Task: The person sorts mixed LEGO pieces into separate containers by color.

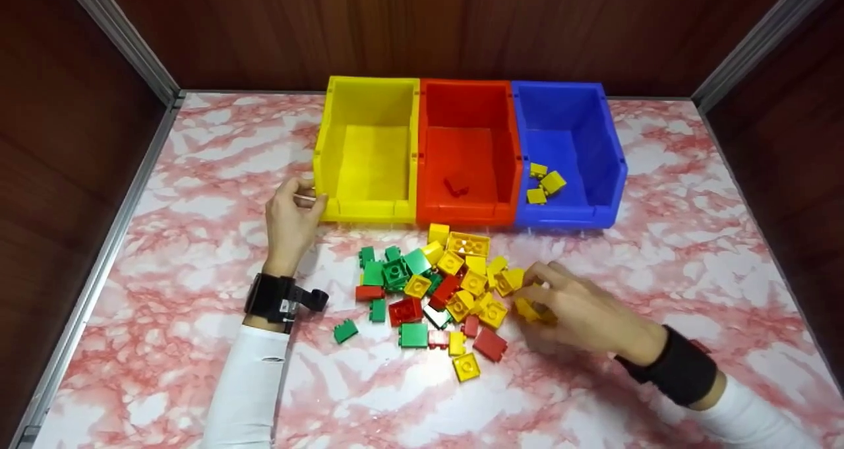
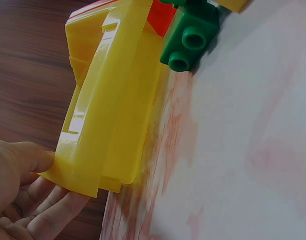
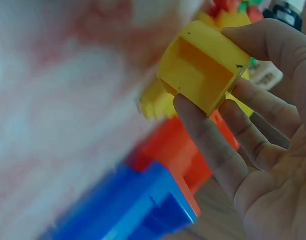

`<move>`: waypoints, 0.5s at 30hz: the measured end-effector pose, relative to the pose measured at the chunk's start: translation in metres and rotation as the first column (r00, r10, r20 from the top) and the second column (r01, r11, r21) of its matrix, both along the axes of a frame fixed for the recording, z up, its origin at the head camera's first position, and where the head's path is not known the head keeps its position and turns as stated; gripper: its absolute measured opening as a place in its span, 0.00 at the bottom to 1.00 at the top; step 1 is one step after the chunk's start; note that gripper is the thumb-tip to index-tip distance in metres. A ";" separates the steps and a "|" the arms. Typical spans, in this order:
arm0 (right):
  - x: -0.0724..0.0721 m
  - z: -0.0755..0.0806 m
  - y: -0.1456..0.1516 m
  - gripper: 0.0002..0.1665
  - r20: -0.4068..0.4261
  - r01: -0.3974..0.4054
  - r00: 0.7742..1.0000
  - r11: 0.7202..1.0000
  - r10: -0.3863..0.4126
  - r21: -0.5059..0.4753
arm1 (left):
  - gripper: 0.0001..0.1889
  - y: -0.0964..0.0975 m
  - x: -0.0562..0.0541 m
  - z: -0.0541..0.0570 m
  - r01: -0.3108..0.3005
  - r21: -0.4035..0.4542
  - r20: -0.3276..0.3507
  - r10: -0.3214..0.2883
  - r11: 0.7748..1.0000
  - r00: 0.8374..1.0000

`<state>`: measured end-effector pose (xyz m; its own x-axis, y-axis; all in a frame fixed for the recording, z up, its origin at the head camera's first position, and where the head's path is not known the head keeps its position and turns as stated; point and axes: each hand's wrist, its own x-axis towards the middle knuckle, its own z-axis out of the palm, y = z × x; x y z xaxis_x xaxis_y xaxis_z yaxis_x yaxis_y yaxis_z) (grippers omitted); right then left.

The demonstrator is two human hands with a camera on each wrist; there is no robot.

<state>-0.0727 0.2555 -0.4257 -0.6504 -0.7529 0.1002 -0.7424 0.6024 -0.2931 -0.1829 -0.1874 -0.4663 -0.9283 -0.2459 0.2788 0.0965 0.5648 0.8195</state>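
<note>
My left hand [image 1: 290, 228] is at the front left corner of the yellow bin [image 1: 369, 159]. In the left wrist view its thumb and fingers pinch the bin's edge [image 2: 68, 160]. To the right of the pile of blocks, my right hand [image 1: 577, 310] pinches a yellow toy block [image 3: 192, 75] between thumb and fingertips. The block's hollow side shows in the right wrist view. Yellow, green and red blocks lie in a loose pile between the hands, among them a red block [image 1: 490, 345] and a green block [image 1: 413, 335].
Beside the yellow bin stand a red bin [image 1: 461, 149] and a blue bin [image 1: 583, 172], side by side. A small red piece [image 1: 455, 187] lies in the red one, several yellow blocks [image 1: 554, 182] in the blue one. Dark wood-look panels [image 1: 422, 27] enclose the marbled table [image 1: 217, 159].
</note>
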 end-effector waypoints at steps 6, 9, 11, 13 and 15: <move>-0.023 0.027 0.012 0.27 -0.146 -0.018 0.989 0.994 0.002 -0.109 | 0.12 -0.001 0.000 0.000 0.000 0.006 -0.003 0.000 1.000 1.000; -0.037 0.041 0.018 0.28 -0.209 0.003 0.977 0.993 -0.028 -0.118 | 0.12 -0.001 0.000 -0.001 0.002 0.013 -0.008 -0.001 1.000 1.000; -0.046 0.050 0.022 0.28 -0.229 0.034 0.972 0.993 -0.059 -0.112 | 0.12 0.000 -0.001 -0.001 0.003 0.011 -0.012 -0.003 1.000 1.000; -0.057 0.058 0.025 0.28 -0.233 0.058 0.969 0.992 -0.083 -0.115 | 0.13 -0.001 -0.001 -0.001 0.007 0.011 -0.012 -0.007 1.000 1.000; -0.069 0.065 0.027 0.27 -0.232 0.071 0.968 0.990 -0.098 -0.122 | 0.13 -0.001 0.000 -0.001 0.011 0.016 -0.011 -0.011 1.000 1.000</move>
